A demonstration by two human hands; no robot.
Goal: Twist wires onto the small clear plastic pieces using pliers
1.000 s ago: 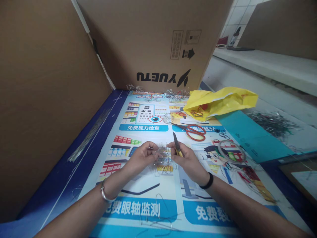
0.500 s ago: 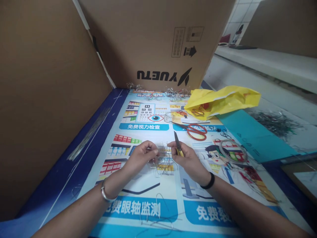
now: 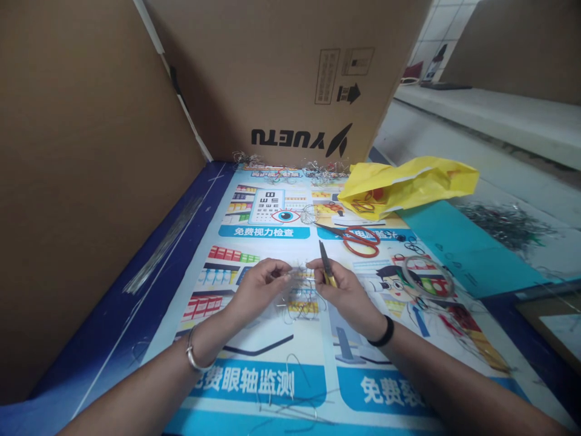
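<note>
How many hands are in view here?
2: the left hand, left of the tangled wires, and the right hand, opposite, holding a dark-bladed tool; no others show.

upside-down "yuetu" on cardboard panel (image 3: 272, 72), "免费视力检查" and "眼轴监测" on printed poster (image 3: 297, 247)

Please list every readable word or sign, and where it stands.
"YUETU", upside down: cardboard box.
Arrow: same box; nearby print blurred.
"免费视力检查": poster.
"费眼轴监测", start covered: poster.
"免费裂", rest covered: poster.
"电脑验", rest unclear: poster.
E shapes: eye chart; small rows, top heading, bottle label unreadable.
</note>
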